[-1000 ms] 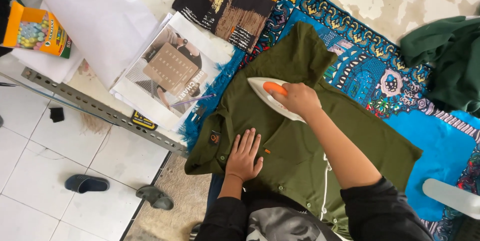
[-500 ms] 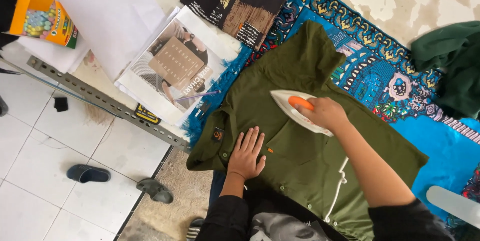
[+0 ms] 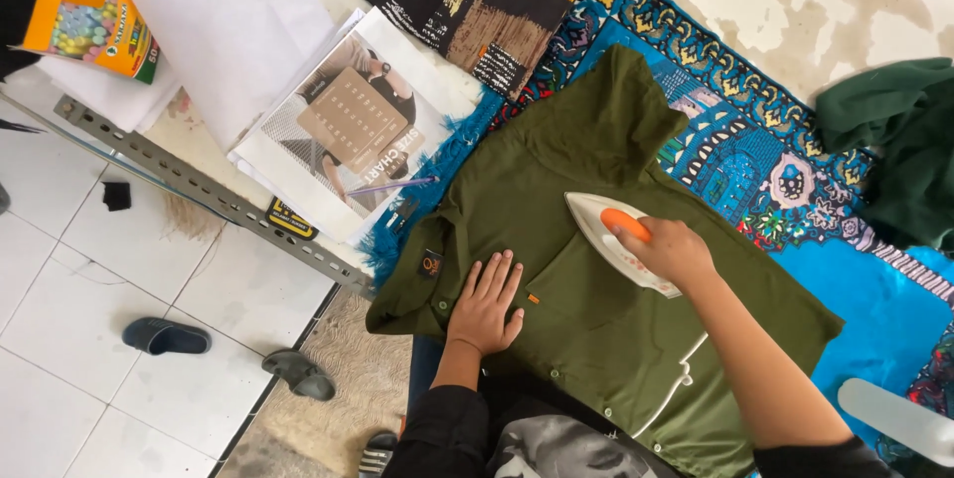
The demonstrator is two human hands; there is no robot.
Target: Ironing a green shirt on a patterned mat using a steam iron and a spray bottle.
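An olive-green shirt is spread flat on a blue patterned mat. A white iron with an orange handle is grasped by the right hand and rested on the shirt's upper middle. The left hand is laid open, fingers spread, near what seems the collar, gripping nothing

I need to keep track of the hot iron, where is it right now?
In the head view, the iron sits on the green shirt under the right hand, right of the left hand pressed flat on the shirt.
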